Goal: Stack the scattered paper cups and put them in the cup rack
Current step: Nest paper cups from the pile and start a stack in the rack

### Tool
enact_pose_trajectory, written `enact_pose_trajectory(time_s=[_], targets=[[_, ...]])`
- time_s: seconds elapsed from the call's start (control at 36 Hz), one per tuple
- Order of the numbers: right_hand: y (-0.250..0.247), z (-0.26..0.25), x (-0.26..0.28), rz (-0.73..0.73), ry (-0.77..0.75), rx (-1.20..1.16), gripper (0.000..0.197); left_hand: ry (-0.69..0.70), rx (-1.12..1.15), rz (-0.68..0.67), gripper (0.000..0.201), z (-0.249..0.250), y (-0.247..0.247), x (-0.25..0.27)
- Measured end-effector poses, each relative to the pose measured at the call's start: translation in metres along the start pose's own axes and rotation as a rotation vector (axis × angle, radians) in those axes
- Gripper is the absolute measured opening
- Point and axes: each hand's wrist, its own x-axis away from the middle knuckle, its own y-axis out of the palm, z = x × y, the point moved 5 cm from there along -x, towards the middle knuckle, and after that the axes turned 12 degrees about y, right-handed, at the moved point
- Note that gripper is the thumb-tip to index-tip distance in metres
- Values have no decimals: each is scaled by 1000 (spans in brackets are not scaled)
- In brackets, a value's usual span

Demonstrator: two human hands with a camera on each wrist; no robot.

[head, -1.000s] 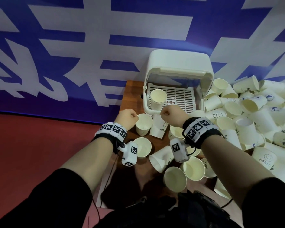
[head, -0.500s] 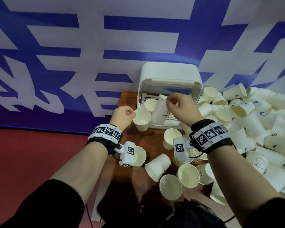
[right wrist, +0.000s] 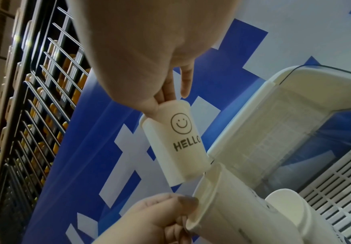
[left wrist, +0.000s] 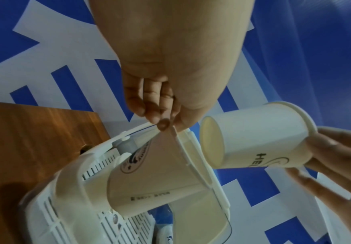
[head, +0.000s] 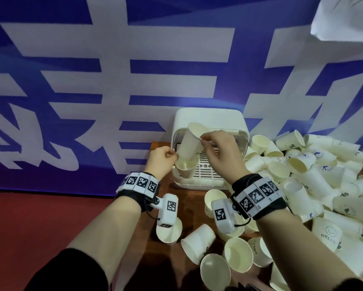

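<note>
My left hand [head: 166, 157] pinches the rim of an upright white paper cup [head: 184, 168] held in front of the cup rack [head: 210, 120]. My right hand [head: 217, 148] pinches the rim of a second cup [head: 190, 141] printed with a smiley and HELLO [right wrist: 178, 140]. That cup is tilted, its base just at the mouth of the left hand's cup [right wrist: 222, 209]. In the left wrist view the left hand's cup [left wrist: 149, 178] and the HELLO cup [left wrist: 253, 140] sit side by side, base near rim. One more cup [right wrist: 283, 203] stands inside the rack on the slotted tray.
A big heap of loose paper cups [head: 315, 171] fills the table to the right of the rack. Several more cups [head: 218, 255] lie on the wooden table [head: 159, 148] below my wrists. A blue and white banner [head: 113, 80] hangs right behind the rack.
Both hands rose from the table with a cup each. The right hand swung its cup up and over, so its base now meets the mouth of the left hand's cup.
</note>
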Motion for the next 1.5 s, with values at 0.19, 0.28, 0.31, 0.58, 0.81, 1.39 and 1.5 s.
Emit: enact_pose_trajectory(time_s=[0.19,0.28,0.31,0.58,0.81,1.39,1.5], targets=[[-1,16,-3,88,4,-34,10,-34,79,42,2,1,0,-15],[1,27,-2,105,17,-55,13,-64,91,33,1,-4,4,-21],[2,30,-1,109,17,-62,16,-74,95,30,2,-7,6,-23],[23,51,8,47,59,-148,20,-118,119,4,10,-26,25,-34],[57,72,15,-115,115,-133,28,-143,95,-19,5,-42,32,-35],[110,98,6,-440,69,105,20,-206,143,-107,4,-80,60,-43],[120,103,7,-526,60,139,14,-181,159,-75,10,-81,58,-44]])
